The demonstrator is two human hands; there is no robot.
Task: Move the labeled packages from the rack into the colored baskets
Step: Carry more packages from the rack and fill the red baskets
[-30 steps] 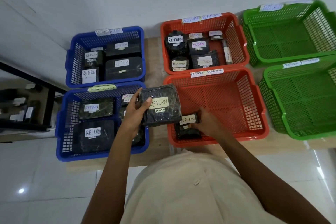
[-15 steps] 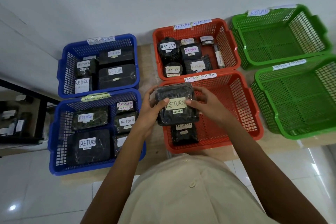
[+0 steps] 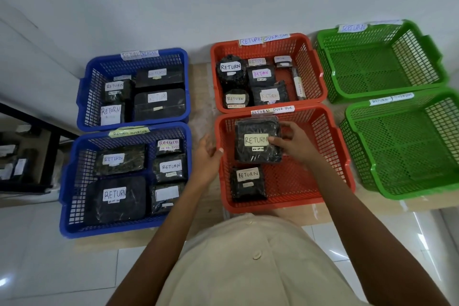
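Standing over the surface [image 3: 201, 97], the person reached both arms toward the near red basket [image 3: 330, 156]. From the head camera, the right hand [image 3: 294, 143] had its grip closed on a dark package [image 3: 255, 141] with a yellowish RETURN label, thumb lying on the label's right edge and fingers curled round the package's right side. That package sat in the far left part of the near red basket; I could not tell whether it rested on the mesh floor or hung just above it. A smaller dark package [image 3: 247, 182] lay just beside it, nearer the person, in the same basket. The left hand [image 3: 207, 156] held nothing, its fingers loosely spread and its tips touching the basket's left rim. The far red basket [image 3: 310, 67] carried several labelled packages. Both blue baskets, far [image 3: 84, 97] and near [image 3: 67, 196], were well filled. The two green baskets, far [image 3: 432, 57] and near [image 3: 357, 156], stood at the right.
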